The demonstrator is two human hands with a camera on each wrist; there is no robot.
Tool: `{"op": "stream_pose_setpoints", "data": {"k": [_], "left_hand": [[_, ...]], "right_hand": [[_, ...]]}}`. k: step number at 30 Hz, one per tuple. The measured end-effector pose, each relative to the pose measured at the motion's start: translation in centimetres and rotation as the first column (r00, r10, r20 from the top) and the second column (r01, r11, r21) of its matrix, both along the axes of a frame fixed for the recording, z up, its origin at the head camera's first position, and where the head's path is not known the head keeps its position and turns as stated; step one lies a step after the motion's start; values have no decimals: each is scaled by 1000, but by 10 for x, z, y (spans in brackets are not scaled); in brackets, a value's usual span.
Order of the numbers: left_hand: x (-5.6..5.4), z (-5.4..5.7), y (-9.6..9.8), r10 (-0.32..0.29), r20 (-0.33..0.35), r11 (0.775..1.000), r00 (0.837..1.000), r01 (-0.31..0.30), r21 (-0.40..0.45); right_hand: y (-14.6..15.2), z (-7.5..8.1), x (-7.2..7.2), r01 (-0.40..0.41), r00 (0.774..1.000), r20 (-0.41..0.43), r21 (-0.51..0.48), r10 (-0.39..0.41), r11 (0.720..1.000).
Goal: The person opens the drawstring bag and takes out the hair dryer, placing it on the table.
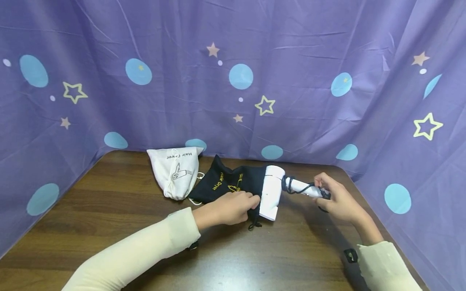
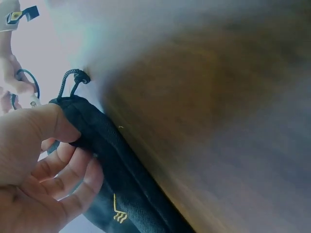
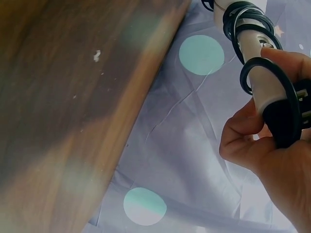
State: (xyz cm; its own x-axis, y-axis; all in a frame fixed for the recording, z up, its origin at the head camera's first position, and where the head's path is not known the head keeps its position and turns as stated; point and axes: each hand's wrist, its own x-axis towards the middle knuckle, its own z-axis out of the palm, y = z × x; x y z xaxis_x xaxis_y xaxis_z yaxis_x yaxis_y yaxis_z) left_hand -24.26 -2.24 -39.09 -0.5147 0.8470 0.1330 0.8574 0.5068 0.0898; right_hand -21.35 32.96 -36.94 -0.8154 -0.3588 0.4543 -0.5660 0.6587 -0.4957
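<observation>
A white hair dryer [image 1: 271, 190] lies sideways at the mouth of a black drawstring bag [image 1: 227, 182] printed "Hair Dryer" in yellow. My right hand [image 1: 336, 198] grips the end of its handle, where a black cord [image 3: 252, 29] is wound round. With thumb and fingers, my left hand [image 1: 234, 207] pinches the bag's edge near its opening. The bag's knotted drawstring [image 2: 80, 76] sticks out just beyond the left thumb. In the head view the dryer's head overlaps the bag's opening, and its nozzle points toward the near side.
To the left of the black bag lies a white drawstring bag [image 1: 174, 171] with a dryer drawing. Everything sits on a brown wooden table [image 1: 120, 194]. A purple patterned curtain [image 1: 204, 81] hangs close behind and along both sides.
</observation>
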Motion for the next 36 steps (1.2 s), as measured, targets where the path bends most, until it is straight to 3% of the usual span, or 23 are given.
{"op": "stream_pose_setpoints", "data": {"k": [6,14,32,36], "left_hand": [[2,0,-5,-12,48,1000,999,12,-3],[2,-3,-5,-12,60,999,998,14,-29],[2,-3,0,-1,42,998,999,4,-65],[2,-3,2,-1,37,997,999,4,-81]], "right_hand": [[10,-1,5,15,1000,8,3,-15,1000],[22,-4,7,32,999,-21,-21,-33,999],[36,2,6,121,992,-12,-62,-122,991],[37,0,5,178,984,-9,-76,-179,981]]}}
